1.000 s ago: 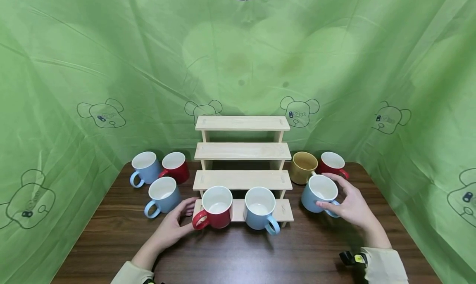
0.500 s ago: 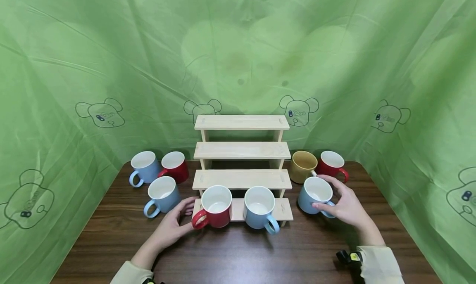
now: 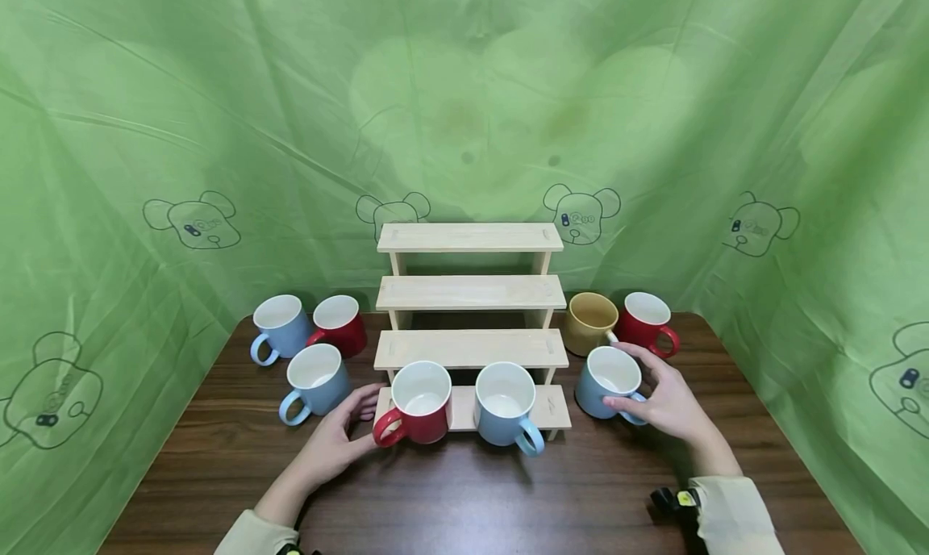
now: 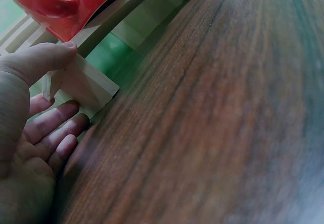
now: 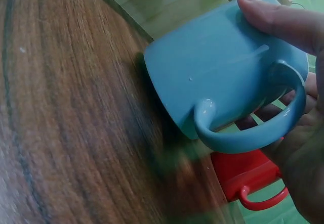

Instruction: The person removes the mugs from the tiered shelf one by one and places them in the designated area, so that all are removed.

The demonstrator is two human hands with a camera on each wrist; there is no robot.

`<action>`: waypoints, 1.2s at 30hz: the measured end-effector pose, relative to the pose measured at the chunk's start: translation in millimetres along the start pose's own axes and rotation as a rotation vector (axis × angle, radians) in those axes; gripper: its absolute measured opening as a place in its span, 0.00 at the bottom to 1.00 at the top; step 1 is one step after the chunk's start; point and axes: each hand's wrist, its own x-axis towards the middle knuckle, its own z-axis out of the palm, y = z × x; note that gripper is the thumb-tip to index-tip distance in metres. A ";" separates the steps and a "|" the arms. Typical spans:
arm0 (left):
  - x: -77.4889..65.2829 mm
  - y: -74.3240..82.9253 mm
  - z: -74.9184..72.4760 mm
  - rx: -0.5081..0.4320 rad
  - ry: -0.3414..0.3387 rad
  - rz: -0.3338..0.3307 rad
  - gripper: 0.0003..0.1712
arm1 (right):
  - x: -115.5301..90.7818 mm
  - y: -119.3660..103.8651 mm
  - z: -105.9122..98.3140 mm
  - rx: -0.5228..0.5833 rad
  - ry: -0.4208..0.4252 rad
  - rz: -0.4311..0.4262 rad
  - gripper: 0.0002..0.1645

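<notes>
My right hand [image 3: 671, 398] grips a light blue mug [image 3: 591, 395] right of the wooden stepped rack [image 3: 472, 348]. In the right wrist view the thumb lies on the side of this blue mug [image 5: 217, 62] near its rim, fingers around the far side, handle toward the palm. My left hand [image 3: 335, 442] holds the left end of the rack's lowest step; the left wrist view shows the thumb on the step's end [image 4: 83, 80] and the fingers behind it. On that step stand a red mug [image 3: 424, 414] and another blue mug [image 3: 501, 426], both upright.
Left of the rack stand two blue mugs [image 3: 317, 394] and a red mug [image 3: 344, 337]. Behind the right hand are a yellow mug [image 3: 584, 337] and a red mug [image 3: 639, 327]. Green curtain [image 3: 464, 95] surrounds the dark wooden table [image 3: 464, 507].
My right hand has moved left toward the rack with the blue mug, away from the red mug behind. The left hand has kept its place at the lowest step.
</notes>
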 end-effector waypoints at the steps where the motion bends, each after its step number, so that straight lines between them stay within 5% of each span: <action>1: 0.0 -0.2 -0.1 -0.001 0.000 0.001 0.39 | 0.2 0.2 0.4 -0.002 0.000 0.002 0.57; 26: 0.6 2.3 -1.4 0.014 -0.011 -0.036 0.41 | -0.7 9.3 4.4 -0.001 -0.024 0.010 0.56; 36: 0.4 3.5 -2.5 0.029 -0.008 -0.067 0.41 | 2.1 3.8 2.2 -0.036 -0.054 0.076 0.59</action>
